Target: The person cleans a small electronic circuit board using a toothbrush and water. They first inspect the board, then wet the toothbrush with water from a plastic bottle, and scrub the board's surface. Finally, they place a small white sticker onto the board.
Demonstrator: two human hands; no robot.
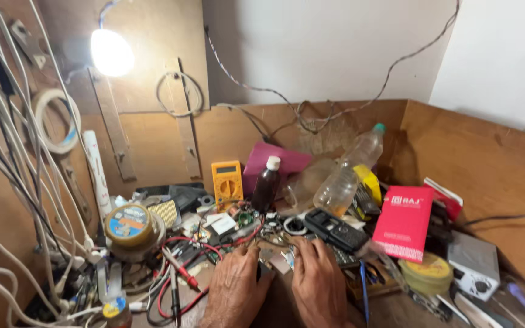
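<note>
1. Plywood-walled corner workbench, lit by a bare bulb (112, 52) at the upper left; loose white cables (7, 182) hang down the left side, more wire runs along the back wall.
2. Tabletop (287, 307) crammed with electronics clutter; only a small bare patch shows at the near edge between the wrists.
3. Left hand (235, 282) rests near the front edge, knuckles up, fingers curled down onto a small circuit board (277, 262); grip looks pressed down on it, exact pinch can't be told.
4. Right hand (318, 279) sits just beside the left, fingertips on the same board's right side, next to a black mobile phone (334, 229) lying diagonally toward the back left.
5. Key relation: board lies between and just ahead of both hands, toward the back; both about equally near, touching it.
6. Red probe lead (180, 267) lies left of the left hand, tip pointing toward the back left.
7. Yellow multimeter (226, 184) leans upright at the back centre; dark brown bottle with white cap (266, 183) just right of it.
8. Clear plastic bottle (350, 173) tilts against the back wall; red box (404, 222) right of the phone.
9. Round solder-paste tin (129, 225) at the left, near the cables.
</note>
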